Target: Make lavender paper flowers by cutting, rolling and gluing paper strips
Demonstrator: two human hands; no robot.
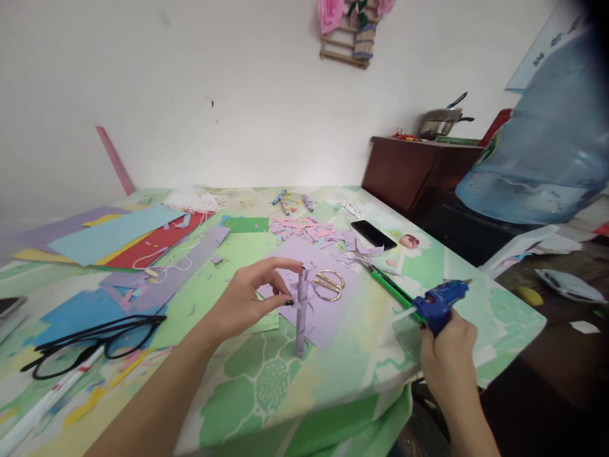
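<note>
A slim lilac paper roll, fringed with small curled pieces along its upper half, stands nearly upright in the fingers of the left hand; from where I stand, I cannot tell whether its foot touches anything; well apart, a blue glue gun sits tilted in the right hand, nozzle turned rightward, pale stick jutting from its rear

Cannot make out the blades of the gold scissors near the lilac paper roll. Far left of the scissors, see only part of a dark device; well above, a cropped wall hanging; far right, a cropped water bottle.
</note>
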